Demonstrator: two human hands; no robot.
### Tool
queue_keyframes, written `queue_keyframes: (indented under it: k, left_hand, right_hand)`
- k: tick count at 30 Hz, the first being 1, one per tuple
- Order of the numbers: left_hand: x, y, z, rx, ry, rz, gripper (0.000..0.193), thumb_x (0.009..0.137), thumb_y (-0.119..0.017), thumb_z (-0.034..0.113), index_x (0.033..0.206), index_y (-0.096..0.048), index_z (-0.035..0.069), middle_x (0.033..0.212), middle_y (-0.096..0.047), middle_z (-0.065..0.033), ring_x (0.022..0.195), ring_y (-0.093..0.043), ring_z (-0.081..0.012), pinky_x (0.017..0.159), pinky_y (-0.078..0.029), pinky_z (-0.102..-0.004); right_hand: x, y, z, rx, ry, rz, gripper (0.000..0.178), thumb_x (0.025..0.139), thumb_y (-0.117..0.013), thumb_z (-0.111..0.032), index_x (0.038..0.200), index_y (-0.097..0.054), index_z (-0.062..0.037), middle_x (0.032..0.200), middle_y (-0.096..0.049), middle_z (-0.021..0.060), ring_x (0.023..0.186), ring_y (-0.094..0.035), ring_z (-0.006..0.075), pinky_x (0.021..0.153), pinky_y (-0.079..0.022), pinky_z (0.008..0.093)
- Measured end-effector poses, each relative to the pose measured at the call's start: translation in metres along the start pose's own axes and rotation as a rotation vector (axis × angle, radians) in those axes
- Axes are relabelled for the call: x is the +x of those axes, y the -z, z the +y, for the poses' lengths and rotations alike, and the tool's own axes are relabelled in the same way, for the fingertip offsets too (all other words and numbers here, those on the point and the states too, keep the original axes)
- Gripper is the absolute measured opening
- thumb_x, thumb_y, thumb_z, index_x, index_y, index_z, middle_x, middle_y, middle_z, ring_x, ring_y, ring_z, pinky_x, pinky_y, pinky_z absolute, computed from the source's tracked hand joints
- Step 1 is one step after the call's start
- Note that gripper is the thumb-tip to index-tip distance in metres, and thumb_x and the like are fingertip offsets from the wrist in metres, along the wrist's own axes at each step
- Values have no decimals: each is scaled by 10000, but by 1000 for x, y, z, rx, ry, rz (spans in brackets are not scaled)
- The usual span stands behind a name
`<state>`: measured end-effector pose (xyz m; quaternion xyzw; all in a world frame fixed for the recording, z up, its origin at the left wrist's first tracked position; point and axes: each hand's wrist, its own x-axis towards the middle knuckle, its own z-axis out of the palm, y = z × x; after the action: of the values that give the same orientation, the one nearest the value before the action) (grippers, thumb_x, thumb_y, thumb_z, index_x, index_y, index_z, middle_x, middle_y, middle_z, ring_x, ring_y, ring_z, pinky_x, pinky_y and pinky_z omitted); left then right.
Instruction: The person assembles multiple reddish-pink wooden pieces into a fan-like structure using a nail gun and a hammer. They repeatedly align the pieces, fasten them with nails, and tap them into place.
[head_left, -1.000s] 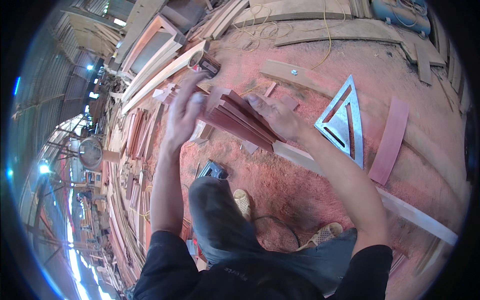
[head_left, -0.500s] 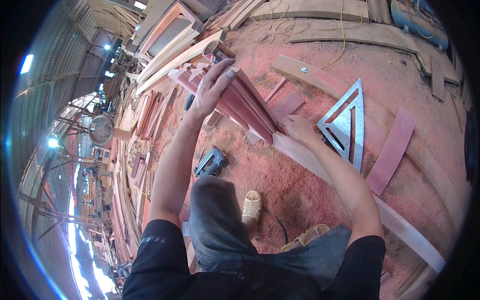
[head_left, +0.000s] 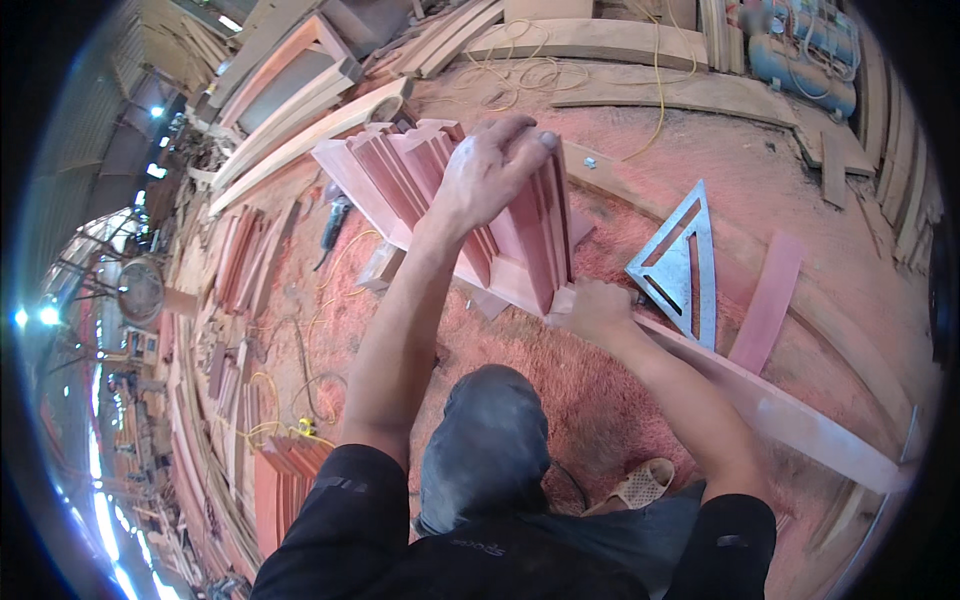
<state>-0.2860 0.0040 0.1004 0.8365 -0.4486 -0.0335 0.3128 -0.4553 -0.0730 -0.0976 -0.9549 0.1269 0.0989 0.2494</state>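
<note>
- Left hand (head_left: 490, 172), yours: arm extended, fingers clasped over the upper edge of reddish moulded boards (head_left: 522, 238)
- Right hand (head_left: 597, 308), yours: low, fingers curled; held item, cannot tell
- Boards: between your hands, feet at long pale plank (head_left: 810, 430)

1. Floor (head_left: 850, 230): broadly strewn with reddish sawdust (head_left: 590, 400).
2. Directly on it: power tool (head_left: 336, 224), yellow cord (head_left: 650, 140), reddish wood strips (head_left: 245, 250).
3. Slipper (head_left: 645, 484) (pale, openwork) also on sawdust.
</note>
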Motion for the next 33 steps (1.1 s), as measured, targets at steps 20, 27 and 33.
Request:
queue_keyframes:
  k: [20,27,33]
  left_hand:
    - [-7,-12,-16,64,-189,249,554,973,-679,599,1070,-742,57,996,-750,-239,1060,-740,-403,957,-582,-555]
    - [-39,-3,-19,12,-352,347,580,973,-722,507,1178,-720,-35,1057,-747,-261,1020,-732,-436,965,-553,-542]
    - [-70,0,-18,-19,-327,378,587,908,-800,427,1279,-687,-14,1140,-714,-234,1082,-690,-413,1025,-493,-545]
  right_hand:
    - [8,-19,-10,304,-343,254,783,852,-784,-707,1276,-762,-50,1167,-806,188,1129,-764,351,999,-577,453]
    - [13,-6,-2,221,-263,-106,701,829,-790,-641,1329,-748,-151,1198,-806,143,1147,-755,351,1000,-593,453]
    - [10,-28,0,84,-214,-12,589,885,-745,-510,1288,-738,-81,1201,-789,201,1161,-748,362,1023,-590,500]
